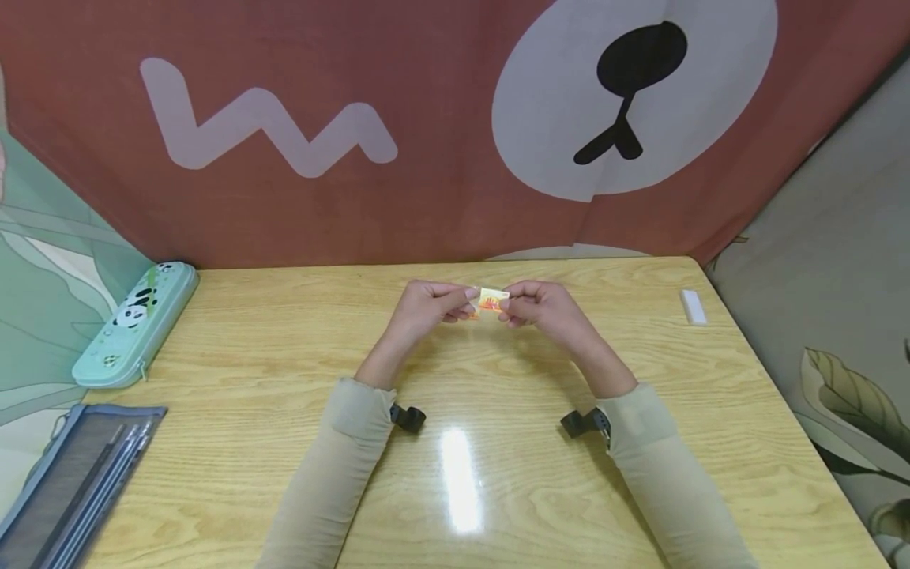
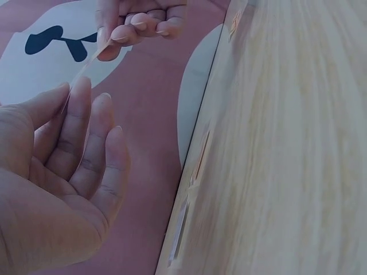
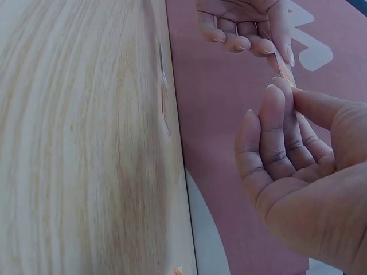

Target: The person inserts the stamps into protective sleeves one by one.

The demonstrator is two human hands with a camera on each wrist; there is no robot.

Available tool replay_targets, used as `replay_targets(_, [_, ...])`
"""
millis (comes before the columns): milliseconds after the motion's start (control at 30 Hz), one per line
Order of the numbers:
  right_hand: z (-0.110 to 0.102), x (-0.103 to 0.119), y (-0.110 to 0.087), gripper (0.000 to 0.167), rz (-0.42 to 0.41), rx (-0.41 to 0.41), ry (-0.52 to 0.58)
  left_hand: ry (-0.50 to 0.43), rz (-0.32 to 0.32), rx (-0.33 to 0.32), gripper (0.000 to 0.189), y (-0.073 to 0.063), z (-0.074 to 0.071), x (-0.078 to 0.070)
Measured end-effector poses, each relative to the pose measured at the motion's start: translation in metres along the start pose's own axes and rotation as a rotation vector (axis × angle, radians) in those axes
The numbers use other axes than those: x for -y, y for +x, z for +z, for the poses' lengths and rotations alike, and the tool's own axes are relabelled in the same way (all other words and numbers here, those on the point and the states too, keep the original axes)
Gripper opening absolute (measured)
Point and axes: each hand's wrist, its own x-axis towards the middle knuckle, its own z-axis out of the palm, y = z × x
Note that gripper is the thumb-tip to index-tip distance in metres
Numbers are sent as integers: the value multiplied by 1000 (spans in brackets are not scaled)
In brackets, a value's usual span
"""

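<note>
On the pale wood-grain table before me: left edge, one mint-green oblong zippered case, behind one blue-edged translucent pouch with slim sticks in it; far right, one small white rectangular block. Between case and block, above the table, one yellow-orange printed slip, my left hand at its left, my right hand at its right. Behind everything, one red-brown printed cloth.
</note>
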Motion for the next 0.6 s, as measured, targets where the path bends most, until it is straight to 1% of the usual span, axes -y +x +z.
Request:
replay_targets(133, [1, -1, 0, 25, 0, -2, -2, -5, -2, 5, 26, 0, 1, 1])
replay_targets(367, [2, 1, -1, 26, 4, 24, -23, -4, -22, 18, 28, 0, 3, 0])
replay_targets(467, [2, 2, -1, 26, 8, 9, -32, -1, -26, 14, 27, -1, 3, -1])
replay_targets(600, [0, 1, -1, 28, 9, -36, -68, 1, -12, 8, 26, -1, 1, -1])
